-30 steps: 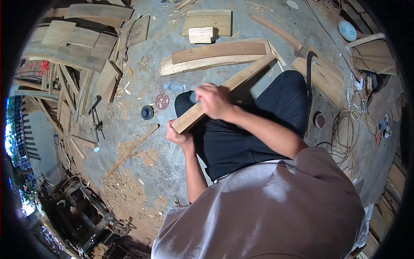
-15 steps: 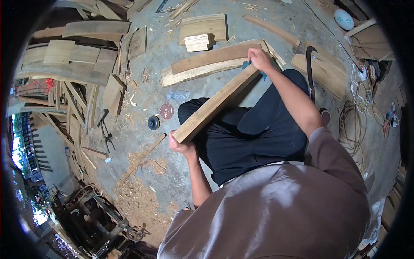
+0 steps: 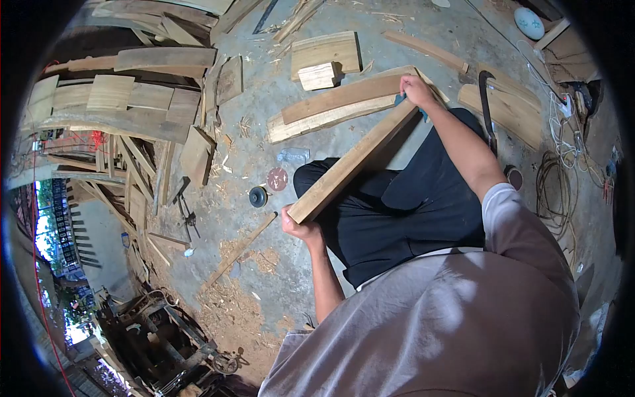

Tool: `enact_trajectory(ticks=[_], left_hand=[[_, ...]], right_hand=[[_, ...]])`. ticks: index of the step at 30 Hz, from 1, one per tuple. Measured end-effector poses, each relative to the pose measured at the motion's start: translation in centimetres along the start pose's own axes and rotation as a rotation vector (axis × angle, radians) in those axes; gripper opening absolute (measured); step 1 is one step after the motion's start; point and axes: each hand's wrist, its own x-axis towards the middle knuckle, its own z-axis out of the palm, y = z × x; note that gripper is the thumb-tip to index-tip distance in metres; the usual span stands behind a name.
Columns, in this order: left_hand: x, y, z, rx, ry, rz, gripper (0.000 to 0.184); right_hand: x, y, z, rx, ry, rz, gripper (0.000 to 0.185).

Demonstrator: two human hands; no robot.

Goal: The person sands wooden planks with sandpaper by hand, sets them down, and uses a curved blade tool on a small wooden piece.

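Observation:
A long squared wooden beam (image 3: 357,162) slants across my lap, its near end low on the left and its far end up on the right. My left hand (image 3: 301,226) is closed around the near end. My right hand (image 3: 417,91) is closed at the far end, fingers curled down over it. A teal piece (image 3: 424,116) of unclear kind pokes out beside the beam under my right hand; most of it is hidden. Just beyond lies a curved brown board (image 3: 344,96) on a paler rough board (image 3: 334,120).
Left on the concrete floor are a black disc (image 3: 258,196), a reddish sanding disc (image 3: 278,178) and a thin stick (image 3: 239,250) among shavings. Stacked planks (image 3: 109,126) and a machine (image 3: 155,344) stand farther left. A dark curved tool (image 3: 487,109) and coiled cable (image 3: 554,188) lie right.
The whole view has shifted, so everything appears farther right and slightly lower. Both hands keep hold of the beam, with little visible movement between them.

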Motion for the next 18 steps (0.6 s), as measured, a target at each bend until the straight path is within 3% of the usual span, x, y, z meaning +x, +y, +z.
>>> enact_trajectory(ticks=[1,3,9,13,18], left_hand=[[-0.2,0.1,0.1,-0.015,0.018,-0.015,0.039],[-0.2,0.3,0.1,0.166,0.023,0.02,0.063],[-0.2,0.0,-0.1,0.153,0.0,0.053,0.069],[-0.2,0.5,-0.1,0.179,0.003,0.026,0.07],[-0.3,-0.2,-0.3,0.148,0.002,0.008,0.068]], right_hand=[[-0.3,-0.4,0.3,-0.002,-0.005,-0.008,0.018],[-1.2,-2.0,1.8,-0.015,-0.036,-0.025,0.019],[-8.5,-11.6,7.3,0.128,0.006,-0.135,0.019],[-13.8,-21.9,10.8,0.035,0.006,-0.23,0.016],[-18.7,-30.8,16.2,0.257,0.019,-0.396,0.01]])
